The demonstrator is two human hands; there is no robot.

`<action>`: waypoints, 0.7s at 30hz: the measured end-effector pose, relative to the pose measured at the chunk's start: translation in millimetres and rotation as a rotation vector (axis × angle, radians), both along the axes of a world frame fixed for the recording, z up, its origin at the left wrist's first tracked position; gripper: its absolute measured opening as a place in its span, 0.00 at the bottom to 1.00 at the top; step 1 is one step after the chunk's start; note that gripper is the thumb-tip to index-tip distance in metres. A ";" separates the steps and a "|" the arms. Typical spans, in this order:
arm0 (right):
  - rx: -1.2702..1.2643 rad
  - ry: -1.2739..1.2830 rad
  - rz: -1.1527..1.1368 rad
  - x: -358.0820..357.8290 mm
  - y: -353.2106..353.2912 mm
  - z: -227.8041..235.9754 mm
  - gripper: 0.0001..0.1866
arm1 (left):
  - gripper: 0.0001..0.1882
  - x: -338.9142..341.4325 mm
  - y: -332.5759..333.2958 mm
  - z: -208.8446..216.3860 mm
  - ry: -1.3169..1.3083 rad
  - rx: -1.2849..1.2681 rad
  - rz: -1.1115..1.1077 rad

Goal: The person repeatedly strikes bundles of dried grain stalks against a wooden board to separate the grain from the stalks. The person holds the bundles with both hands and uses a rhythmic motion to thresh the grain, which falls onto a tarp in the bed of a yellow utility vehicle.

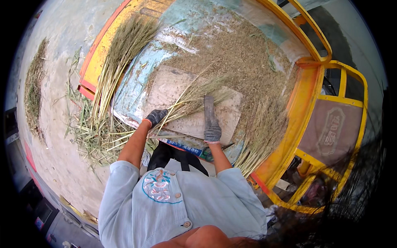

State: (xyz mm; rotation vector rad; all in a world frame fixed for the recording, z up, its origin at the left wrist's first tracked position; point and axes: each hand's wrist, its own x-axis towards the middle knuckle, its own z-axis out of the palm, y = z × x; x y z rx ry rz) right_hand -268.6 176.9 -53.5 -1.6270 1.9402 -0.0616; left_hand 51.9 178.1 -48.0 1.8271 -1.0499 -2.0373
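Through the head view I am closing my gloved left hand (pixel 157 117) around a few stalks (pixel 194 97), their feathery seed heads fanning away to the right of it over a pale board (pixel 169 87), and their cut ends trailing back past the wrist. My gloved right hand (pixel 212 131) is clamping on a flat dark blade (pixel 209 109), which is pointing straight ahead of that hand and overlapping the seed heads; I cannot tell whether it is pressing on them. Scissors (pixel 207 153) are lying just nearer to me than the right hand. Loose seed (pixel 231 53) is covering much of the cart bed ahead of both hands, over a bluish sheet (pixel 134 87). Ahead and to the left of my left hand, a thick bundle (pixel 126 45) is resting across the cart's yellow edge (pixel 94 62); right of my right hand, a second bundle (pixel 262 132) is lying along the orange side rail (pixel 302 115). Stripped leaves (pixel 97 140) are heaping up left of the left hand.
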 end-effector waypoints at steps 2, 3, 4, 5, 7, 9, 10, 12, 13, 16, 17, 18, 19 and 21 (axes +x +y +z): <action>0.111 -0.046 -0.120 11.2 1.3 15.3 0.22 | 0.26 5.1 9.5 -25.6 -0.183 -0.230 -0.134; 0.026 -0.069 -0.125 9.8 6.1 12.0 0.22 | 0.27 2.7 4.6 -19.6 -0.317 -0.248 -0.184; -0.059 -0.092 -0.130 7.5 13.4 9.0 0.22 | 0.26 0.1 5.2 -18.8 -0.337 -0.286 -0.223; -0.144 -0.122 -0.130 9.7 16.4 11.2 0.22 | 0.26 1.1 9.1 -18.6 -0.365 -0.323 -0.258; -0.118 -0.126 -0.145 10.4 18.6 15.4 0.21 | 0.28 1.5 11.4 -20.8 -0.392 -0.280 -0.239; -0.100 -0.146 -0.162 8.7 23.9 15.3 0.20 | 0.30 -6.3 7.6 -13.5 -0.125 0.132 0.109; -0.097 -0.170 -0.164 9.5 25.7 13.2 0.20 | 0.31 -9.1 6.0 -9.6 0.011 0.339 0.281; -0.040 -0.149 -0.163 11.5 20.0 19.8 0.20 | 0.35 2.3 20.8 -57.3 -0.057 0.260 0.277; 0.022 -0.104 -0.177 13.8 18.4 22.4 0.20 | 0.35 2.4 21.2 -59.7 -0.109 0.237 0.273; 0.003 -0.106 -0.177 18.9 20.4 27.2 0.21 | 0.34 9.1 37.6 -81.1 -0.141 0.192 0.382; -0.042 -0.118 -0.186 17.2 22.1 24.2 0.21 | 0.33 -0.3 33.3 -70.8 -0.050 0.280 0.518; -0.046 -0.120 -0.199 17.5 23.3 20.3 0.21 | 0.33 -6.8 30.4 -56.4 0.038 0.369 0.663; -0.050 -0.123 -0.209 17.8 25.1 15.5 0.21 | 0.31 -10.5 27.3 -40.9 0.028 0.372 0.664; -0.034 -0.120 -0.219 20.1 26.5 14.4 0.21 | 0.31 -9.5 30.0 -42.9 0.223 0.410 0.554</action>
